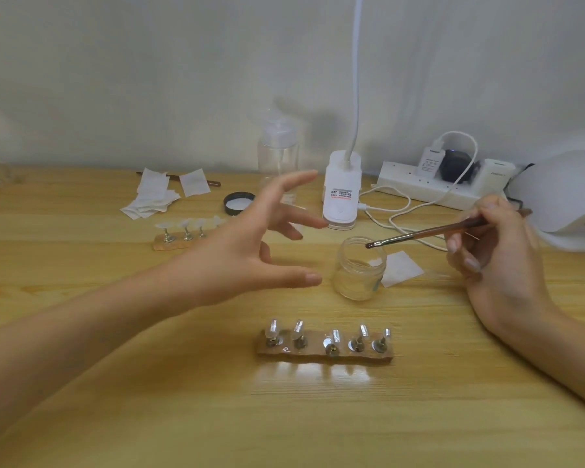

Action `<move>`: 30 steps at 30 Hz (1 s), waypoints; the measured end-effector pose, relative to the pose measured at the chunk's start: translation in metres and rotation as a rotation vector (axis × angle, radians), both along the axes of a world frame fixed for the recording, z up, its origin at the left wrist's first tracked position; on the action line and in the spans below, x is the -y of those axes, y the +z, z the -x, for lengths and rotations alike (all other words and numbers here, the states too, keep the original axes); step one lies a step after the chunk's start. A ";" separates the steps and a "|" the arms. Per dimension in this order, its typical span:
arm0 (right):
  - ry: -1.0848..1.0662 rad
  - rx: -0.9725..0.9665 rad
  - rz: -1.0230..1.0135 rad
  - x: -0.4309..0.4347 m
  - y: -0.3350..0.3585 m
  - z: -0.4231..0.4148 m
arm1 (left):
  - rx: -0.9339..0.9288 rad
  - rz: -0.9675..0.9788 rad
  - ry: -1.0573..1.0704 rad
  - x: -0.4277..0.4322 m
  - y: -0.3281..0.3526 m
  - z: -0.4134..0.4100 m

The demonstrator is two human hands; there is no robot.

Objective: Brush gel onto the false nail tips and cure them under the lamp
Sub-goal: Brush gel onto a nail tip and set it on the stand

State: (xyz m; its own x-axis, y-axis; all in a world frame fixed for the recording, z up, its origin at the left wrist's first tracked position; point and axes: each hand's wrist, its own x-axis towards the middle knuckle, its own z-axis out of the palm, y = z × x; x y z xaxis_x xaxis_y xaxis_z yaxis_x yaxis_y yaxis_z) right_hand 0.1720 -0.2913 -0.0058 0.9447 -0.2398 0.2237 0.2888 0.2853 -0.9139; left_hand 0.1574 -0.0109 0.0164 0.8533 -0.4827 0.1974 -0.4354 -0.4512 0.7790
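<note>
False nail tips [325, 336] stand on a wooden holder [318, 356] on the table [149, 400], just below both hands. Right hand [497, 255] pinches the brush [426, 233] over the glass jar [360, 268]; left hand [250, 244] hovers beside it, fingers spread.

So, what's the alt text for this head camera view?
A person's right hand holds a brush over an open glass jar on a wooden table, while the left hand hovers beside it, fingers spread. A stand of false nail tips sits nearer, a white curing lamp at right.
</note>
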 end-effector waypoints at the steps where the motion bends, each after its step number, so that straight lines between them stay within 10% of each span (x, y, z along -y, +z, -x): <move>1: 0.003 0.005 0.002 -0.001 0.000 0.000 | -0.030 -0.042 -0.039 0.003 -0.002 -0.009; 30: 0.195 0.303 0.257 0.014 0.008 0.002 | 0.048 -0.019 -0.042 0.034 -0.032 -0.042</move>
State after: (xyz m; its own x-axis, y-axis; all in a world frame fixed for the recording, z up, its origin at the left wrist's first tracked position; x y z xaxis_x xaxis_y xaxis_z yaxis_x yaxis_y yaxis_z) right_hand 0.1695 -0.3048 0.0018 0.8495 0.0362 0.5263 0.5177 0.1354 -0.8448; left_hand 0.1997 -0.0446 -0.0157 0.8219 -0.5223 0.2275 -0.4908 -0.4463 0.7483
